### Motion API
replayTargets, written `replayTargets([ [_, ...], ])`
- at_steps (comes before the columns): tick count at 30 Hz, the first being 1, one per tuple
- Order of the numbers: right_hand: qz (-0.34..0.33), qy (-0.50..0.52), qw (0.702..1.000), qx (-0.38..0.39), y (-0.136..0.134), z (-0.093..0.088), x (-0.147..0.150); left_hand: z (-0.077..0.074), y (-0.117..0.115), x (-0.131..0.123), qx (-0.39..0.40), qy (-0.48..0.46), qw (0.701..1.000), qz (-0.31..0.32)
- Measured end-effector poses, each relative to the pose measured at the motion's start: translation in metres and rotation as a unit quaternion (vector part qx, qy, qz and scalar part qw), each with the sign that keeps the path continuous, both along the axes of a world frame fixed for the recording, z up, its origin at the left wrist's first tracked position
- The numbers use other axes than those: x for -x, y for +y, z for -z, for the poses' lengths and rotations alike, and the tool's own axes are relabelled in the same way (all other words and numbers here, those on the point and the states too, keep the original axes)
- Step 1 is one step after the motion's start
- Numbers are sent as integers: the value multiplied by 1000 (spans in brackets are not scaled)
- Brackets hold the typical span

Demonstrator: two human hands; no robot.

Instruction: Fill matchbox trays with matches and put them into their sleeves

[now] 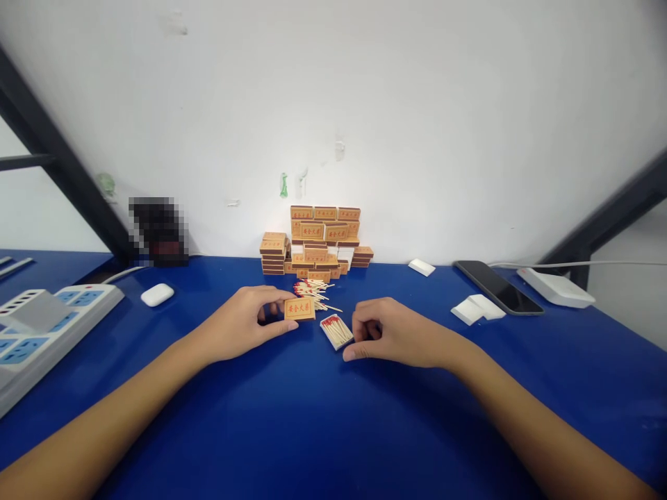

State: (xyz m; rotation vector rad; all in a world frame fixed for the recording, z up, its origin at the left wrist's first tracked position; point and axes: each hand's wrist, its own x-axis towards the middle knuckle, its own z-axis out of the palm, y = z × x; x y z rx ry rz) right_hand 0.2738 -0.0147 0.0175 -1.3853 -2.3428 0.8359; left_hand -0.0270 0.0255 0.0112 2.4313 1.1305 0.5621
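My left hand [253, 319] pinches an orange matchbox cover [299, 309] with red characters between thumb and fingers; whether its inside is filled is hidden. Just to the right is a white matchbox tray [336, 332] with several red-tipped matches in it. My right hand [385, 332] has its fingers curled and its thumb at the tray's right edge, seemingly gripping it. Behind the cover lies a loose heap of matches [313, 288], red heads mostly to the left.
Stacked matchboxes [326, 232] stand against the wall behind the heap. On the blue table [292, 430] are a power strip [101, 297] and white earbud case [157, 295] at left. White tray pieces [476, 309], a phone [497, 286] and a white device [556, 287] lie right.
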Motion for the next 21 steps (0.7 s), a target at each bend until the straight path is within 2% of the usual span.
replayTargets([
  [5, 21, 5, 995, -95, -7, -1, 5, -1, -1, -1, 0, -4, 1000, 7],
  [9, -43, 33, 994, -95, -10, 0, 7, 0, -1, -1, -3, -1, 1000, 9],
  [14, -105, 3, 987, -118, -12, 3, 12, 1, 0, -1, -12, -4, 1000, 8],
  [18, -61, -21, 990, -123, -13, -1, 12, -1, 0, 0, -28, -1, 1000, 6],
  [21, -23, -34, 995, -87, -13, -6, 9, -1, -1, 1, -28, 1, 1000, 8],
])
